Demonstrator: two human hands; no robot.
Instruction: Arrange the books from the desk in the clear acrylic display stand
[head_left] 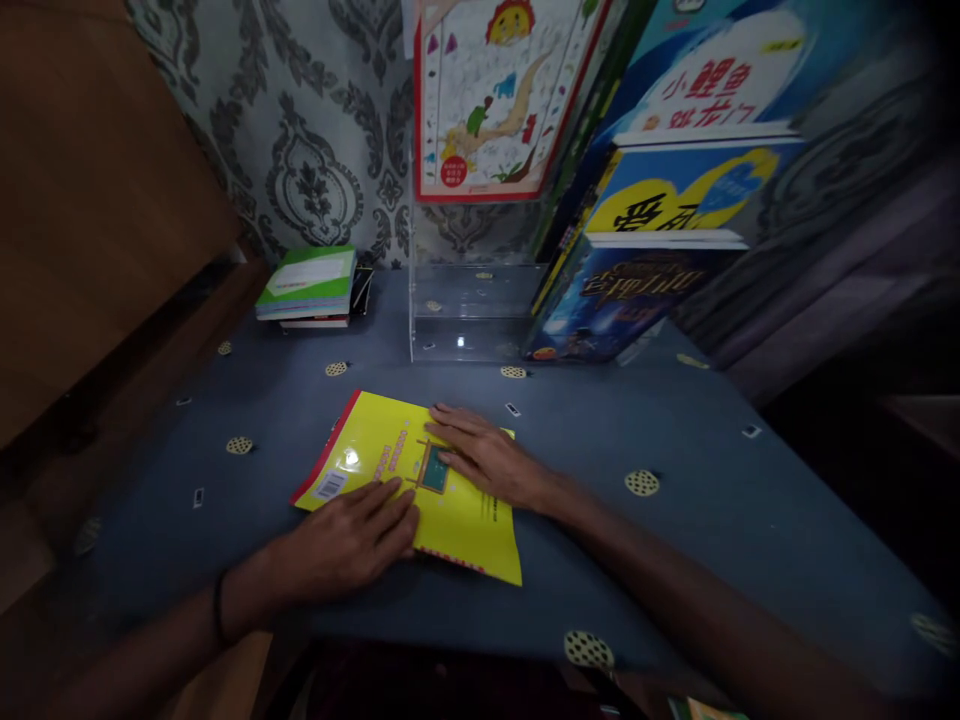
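A yellow book [469,525] with a red edge, a barcode and a small green chalkboard picture lies turned at an angle on the blue table. My left hand [356,530] rests flat on its near part, fingers stretched out and a dark band round the wrist. Across the far right part lies my right hand [487,455], its fingers also extended on the cover. Neither hand grips the book. Its near right corner shows a slight lift from the tabletop.
A clear acrylic book stand [472,340] is at the back of the patterned table [585,430]. It holds a red-framed picture book [480,100], a blue-and-yellow book [675,185] and a dark blue book [630,300]. Stacked books [307,285] lie at the back left.
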